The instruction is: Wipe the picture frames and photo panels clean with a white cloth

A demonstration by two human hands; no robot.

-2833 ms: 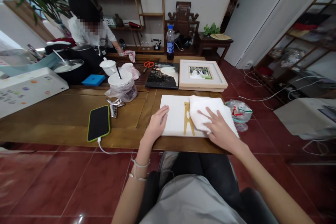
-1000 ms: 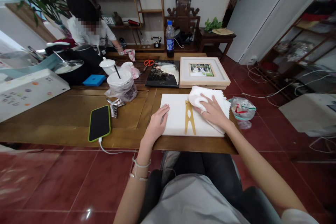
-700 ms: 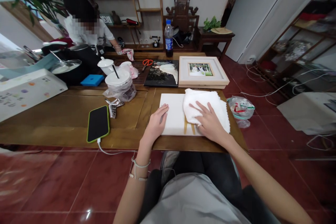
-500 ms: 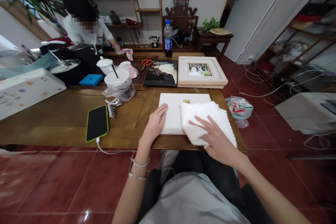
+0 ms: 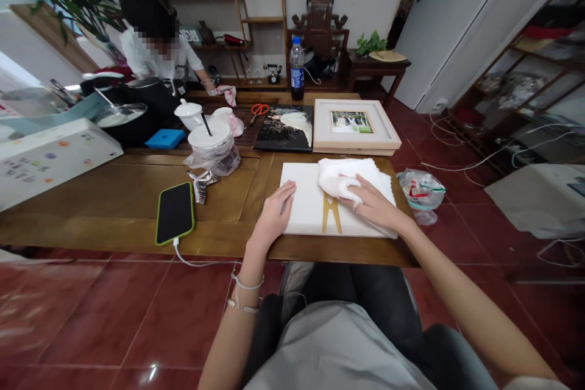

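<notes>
In front of me a flat white box (image 5: 304, 213) lies on the table, with a gold letter-like mark (image 5: 331, 214) on its top. My left hand (image 5: 276, 210) grips the box's left edge, fingers bent over the rim. A white fluffy towel (image 5: 347, 172) is bunched on the box's upper right part. My right hand (image 5: 372, 204) is closed on the towel and presses it against the box; the towel hides part of the fingers and the top of the gold mark.
Beyond the box lie a pale framed photo (image 5: 356, 143), a dark picture panel (image 5: 283, 134) and orange-handled scissors (image 5: 259, 111). A bottle (image 5: 297, 70) stands behind them. Leftward are a charging phone (image 5: 175, 213), a lidded cup (image 5: 210, 137) and a blue box (image 5: 165, 138). A person (image 5: 158, 42) sits across.
My right hand has pushed the towel away from me and bunched it up, uncovering more of the gold mark and the box's near edge. My left hand stays at the left edge.
</notes>
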